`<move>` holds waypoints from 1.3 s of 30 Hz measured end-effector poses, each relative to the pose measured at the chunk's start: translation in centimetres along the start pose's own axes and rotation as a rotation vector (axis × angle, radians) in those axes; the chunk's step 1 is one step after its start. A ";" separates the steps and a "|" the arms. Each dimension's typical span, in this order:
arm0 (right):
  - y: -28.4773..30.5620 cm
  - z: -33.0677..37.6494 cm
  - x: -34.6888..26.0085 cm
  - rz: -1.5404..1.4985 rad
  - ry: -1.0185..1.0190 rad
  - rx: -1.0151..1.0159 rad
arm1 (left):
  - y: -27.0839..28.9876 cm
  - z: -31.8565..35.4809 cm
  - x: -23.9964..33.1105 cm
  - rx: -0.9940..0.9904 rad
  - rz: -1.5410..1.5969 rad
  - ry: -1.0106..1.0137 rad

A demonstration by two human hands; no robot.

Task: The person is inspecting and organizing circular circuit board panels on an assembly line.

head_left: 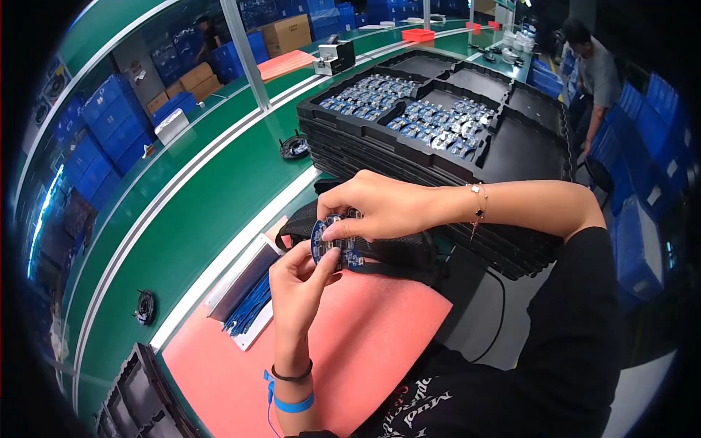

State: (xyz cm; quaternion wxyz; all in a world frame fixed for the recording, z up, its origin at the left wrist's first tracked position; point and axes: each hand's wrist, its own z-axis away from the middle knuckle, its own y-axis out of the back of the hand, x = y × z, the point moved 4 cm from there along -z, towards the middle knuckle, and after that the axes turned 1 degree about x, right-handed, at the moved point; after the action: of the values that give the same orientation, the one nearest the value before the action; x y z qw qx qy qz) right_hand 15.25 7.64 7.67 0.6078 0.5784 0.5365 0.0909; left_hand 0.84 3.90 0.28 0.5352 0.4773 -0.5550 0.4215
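Note:
A small blue circuit board with a rounded edge is held up between my two hands, above the far edge of a pink mat. My left hand grips its lower side, thumb pressed on its face. From above, my right hand pinches the upper part with thumb and fingers. Behind the board lies a black mesh-covered item, partly hidden by my hands. To the left of my left hand, a white tray holds a bundle of thin blue strips.
A tall stack of black trays stands ahead, the top one filled with blue boards. Black ring-shaped parts sit on the green conveyor. Another black tray is at lower left. A person stands at far right.

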 end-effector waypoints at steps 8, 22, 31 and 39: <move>18.2 1.8 13.3 0.461 -0.360 0.471 | 0.4 0.5 1.2 0.031 0.108 -0.128; 19.9 7.8 24.4 0.378 -0.981 0.361 | 0.4 -0.5 0.3 0.020 0.067 -0.071; 19.6 8.0 23.7 0.733 -0.783 0.226 | 0.2 -0.6 0.2 0.010 0.071 -0.074; 19.8 8.2 21.8 0.867 -0.725 0.246 | 0.3 -0.6 -0.2 0.003 0.057 -0.080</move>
State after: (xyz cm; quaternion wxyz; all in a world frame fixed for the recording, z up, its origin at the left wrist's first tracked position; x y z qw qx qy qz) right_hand 40.44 24.86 9.58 0.5884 0.8058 0.0148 0.0647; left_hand 0.66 4.58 0.12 0.4997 0.4788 -0.5886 0.4179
